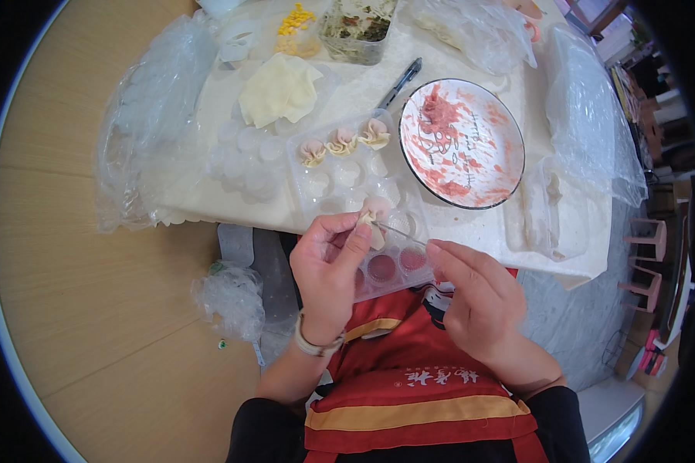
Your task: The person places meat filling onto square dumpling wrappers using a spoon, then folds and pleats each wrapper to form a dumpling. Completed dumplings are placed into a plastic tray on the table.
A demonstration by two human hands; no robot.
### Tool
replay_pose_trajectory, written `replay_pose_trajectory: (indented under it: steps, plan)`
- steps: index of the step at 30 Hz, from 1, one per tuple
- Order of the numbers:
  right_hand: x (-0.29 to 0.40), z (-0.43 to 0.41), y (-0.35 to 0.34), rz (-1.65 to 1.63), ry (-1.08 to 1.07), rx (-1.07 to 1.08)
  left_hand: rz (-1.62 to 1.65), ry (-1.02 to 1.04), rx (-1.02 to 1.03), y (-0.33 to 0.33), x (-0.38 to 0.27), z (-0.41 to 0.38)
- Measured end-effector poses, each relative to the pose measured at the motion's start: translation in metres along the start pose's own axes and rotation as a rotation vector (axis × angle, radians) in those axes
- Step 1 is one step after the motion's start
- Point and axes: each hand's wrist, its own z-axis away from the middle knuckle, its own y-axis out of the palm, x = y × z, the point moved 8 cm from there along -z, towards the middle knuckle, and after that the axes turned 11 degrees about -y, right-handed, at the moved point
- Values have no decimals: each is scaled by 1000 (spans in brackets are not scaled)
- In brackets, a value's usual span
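My left hand (333, 254) pinches a gathered wonton (375, 215) by its pleated neck, above a clear plastic tray. In my right hand (478, 292) is a thin metal stick (402, 233), whose far end touches the wonton's folds. The compartment tray (317, 204) sticks out over the table's near edge. Several finished wontons, among them one at the middle of the row (342, 142), sit in its far row. Right of the tray stands a black-rimmed white enamel bowl (486, 156), smeared with pink meat filling (440, 110).
Thin wrappers (281, 89) lie stacked behind the tray at left. A pen (402, 81) rests by the bowl. Farther back are a tub of dark green filling (356, 35) and yellow corn kernels (296, 22). Plastic bags (162, 104) cover the left side; another bag (585, 110) lies right.
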Motion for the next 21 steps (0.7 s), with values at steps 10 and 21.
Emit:
replay_pose_trajectory:
  steps: [10, 21]
  plan:
    - [-32, 14, -4, -118, 179, -46, -444, 474, -389, -57, -58, -35]
    - [-28, 13, 1, -52, 118, -16, -1388, 810, -280, 1, -68, -18]
